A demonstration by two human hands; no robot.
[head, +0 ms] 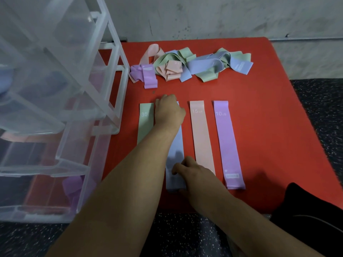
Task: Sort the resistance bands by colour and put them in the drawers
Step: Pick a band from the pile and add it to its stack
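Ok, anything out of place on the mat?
Only the unsorted pile at the far end of the mat: green, blue, pink and purple bands tangled together. The four flat bands lie neatly; left hand and right hand are on the blue band.

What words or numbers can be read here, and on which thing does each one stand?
"30" on the green band.
"15 LB" on the pink band, letters faint.
"10 LB" on the purple band.
Label at the purple band's near end: too blurred.
Prints on the piled bands: too blurred.
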